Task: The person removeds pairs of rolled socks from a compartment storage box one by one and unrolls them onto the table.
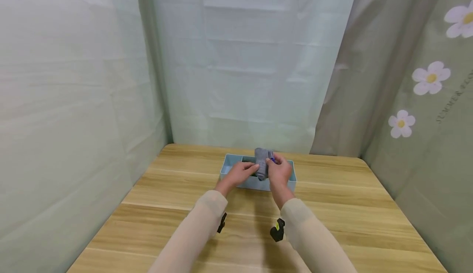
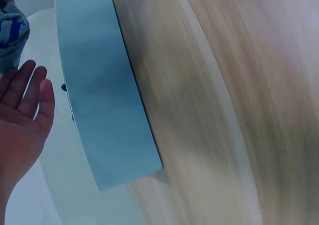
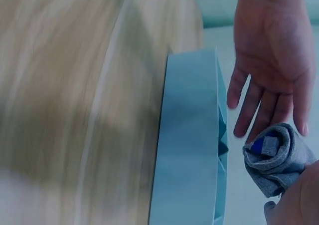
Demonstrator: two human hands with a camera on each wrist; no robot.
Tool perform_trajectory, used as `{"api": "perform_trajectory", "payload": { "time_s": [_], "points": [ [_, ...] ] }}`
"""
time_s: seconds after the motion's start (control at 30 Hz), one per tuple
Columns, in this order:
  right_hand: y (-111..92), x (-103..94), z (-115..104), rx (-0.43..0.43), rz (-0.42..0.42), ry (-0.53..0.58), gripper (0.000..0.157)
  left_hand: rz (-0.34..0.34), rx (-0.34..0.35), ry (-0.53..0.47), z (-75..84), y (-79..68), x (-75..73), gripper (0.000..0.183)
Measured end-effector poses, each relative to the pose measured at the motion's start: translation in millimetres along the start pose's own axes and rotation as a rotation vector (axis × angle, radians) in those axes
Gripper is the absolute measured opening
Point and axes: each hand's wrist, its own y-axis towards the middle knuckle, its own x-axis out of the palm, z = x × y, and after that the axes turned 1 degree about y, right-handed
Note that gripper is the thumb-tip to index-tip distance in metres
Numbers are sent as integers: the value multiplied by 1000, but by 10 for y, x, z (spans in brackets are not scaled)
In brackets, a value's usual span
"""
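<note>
Above a light blue divided box (image 1: 253, 183), my right hand (image 1: 279, 173) grips a rolled grey sock (image 1: 261, 163) with a blue patch. The right wrist view shows the sock's coiled end (image 3: 273, 152), with the right hand (image 3: 299, 197) holding it from below in that picture. My left hand (image 1: 239, 173) is beside the roll, palm toward it. Its fingers are nearly straight in the left wrist view, where the left hand (image 2: 22, 120) has its fingertips close to the sock (image 2: 12, 35); whether they touch is unclear. Hands and sock hide part of the box's inside.
The box stands toward the back of a wood-grain table (image 1: 236, 232). Something dark (image 1: 248, 160) shows in one compartment, too small to identify. Pale curtains (image 1: 244, 67) hang behind and at both sides, and the right one bears printed flowers.
</note>
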Motion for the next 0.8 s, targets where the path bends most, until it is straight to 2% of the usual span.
{"api": "perform_trajectory", "payload": {
  "time_s": [0.13,0.23,0.43,0.6,0.8],
  "points": [
    [-67,0,13,96,3,111,40,16,-13,-131,-50,6,18,48],
    [-122,-20,20,145,-11,136,48,36,-33,-251,-33,-28,15,45],
    [-215,-73,43,195,-119,172,58,68,-67,-416,18,-62,19,43],
    [-256,-143,99,204,-225,163,59,80,-73,-437,20,-80,13,38],
    [-272,-299,129,167,-308,24,63,58,-81,-425,9,-111,-19,32]
  ]
}}
